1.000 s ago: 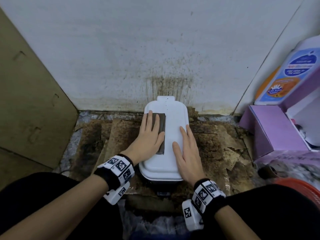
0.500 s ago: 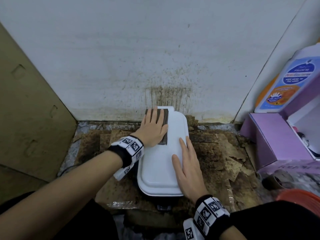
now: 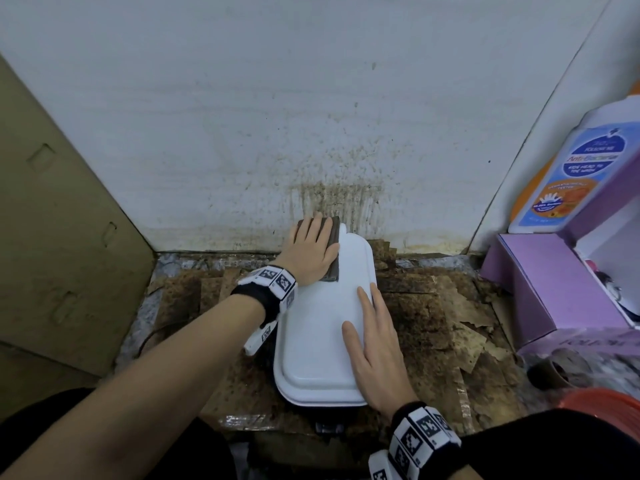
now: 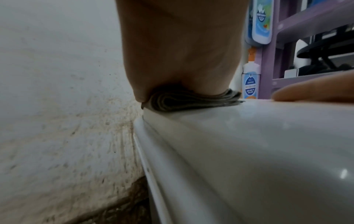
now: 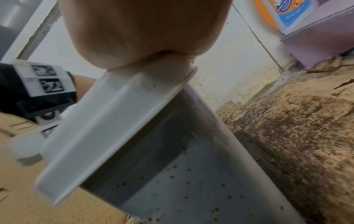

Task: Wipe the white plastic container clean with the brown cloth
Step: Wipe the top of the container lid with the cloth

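A white plastic container [image 3: 318,344] lies on the stained floor with its long side running toward the wall, lid up. My left hand [image 3: 313,251] lies flat with straight fingers on the folded brown cloth [image 3: 333,254], pressing it onto the far left corner of the lid. In the left wrist view the folded cloth [image 4: 189,100] sits squeezed under my palm on the container lid [image 4: 268,144]. My right hand [image 3: 375,344] rests flat, fingers straight, along the lid's near right edge. The right wrist view shows the speckled grey side of the container [image 5: 172,174] below the white lid rim [image 5: 114,128].
A stained white wall [image 3: 311,116] rises just behind the container. Cardboard [image 3: 52,237] leans at the left. A purple box [image 3: 547,289] and a blue-labelled bottle [image 3: 581,168] stand at the right. An orange-red rim [image 3: 602,401] shows at the near right. Torn brown paper [image 3: 460,327] covers the floor.
My left hand has slid the cloth away from me along the lid's left side, up to its far corner by the wall. The right hand has kept its place on the lid.
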